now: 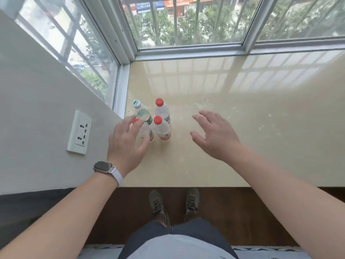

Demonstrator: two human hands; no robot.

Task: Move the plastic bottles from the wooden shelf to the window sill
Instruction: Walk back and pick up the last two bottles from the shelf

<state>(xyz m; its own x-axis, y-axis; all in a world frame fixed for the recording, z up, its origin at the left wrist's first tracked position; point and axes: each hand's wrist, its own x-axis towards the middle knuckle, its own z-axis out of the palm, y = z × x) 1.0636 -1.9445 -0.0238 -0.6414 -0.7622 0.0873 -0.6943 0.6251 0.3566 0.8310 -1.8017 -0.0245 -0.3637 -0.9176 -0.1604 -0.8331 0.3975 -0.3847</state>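
Observation:
Several clear plastic bottles stand upright in a cluster at the left end of the beige window sill [233, 128]. One has a white and green cap [141, 114]; two red-capped bottles [162, 109] [161, 128] stand to its right. A third red-capped bottle [146, 130] is partly hidden behind my left hand [127, 143], whose relaxed fingers hover over or touch it; contact is unclear. My right hand [214, 135] hovers open to the right of the cluster, holding nothing. The wooden shelf is out of view.
A grey wall with a white power socket [79, 135] borders the sill on the left. Window frames [186, 51] close off the back and left. The sill's front edge lies above the dark wood floor, where my shoes [158, 206] stand.

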